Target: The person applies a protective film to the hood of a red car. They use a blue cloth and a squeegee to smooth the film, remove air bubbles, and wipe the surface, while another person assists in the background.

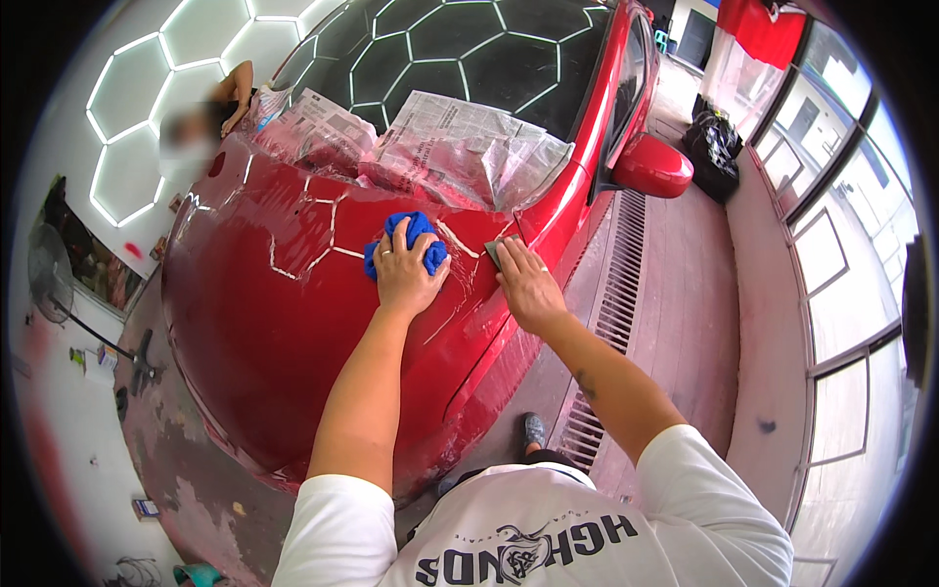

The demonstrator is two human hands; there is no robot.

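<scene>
A glossy red car hood (264, 342) curves beside a slatted floor drain (619, 284). Arms outstretched, the left hand (409, 279) clutches a crumpled blue cloth (415, 225) on the hood; the right hand (530, 291) holds a small grey-green sheet (492, 251) against its edge.

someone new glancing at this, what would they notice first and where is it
Probably the shiny red car filling the middle, with the left hand gripping a bunched blue cloth on its hood and the right hand pressing a small flat pad near the hood's edge. Next come the pink-stained newspapers along the base of the windshield. Glowing hexagon lights stand out at upper left.
</scene>
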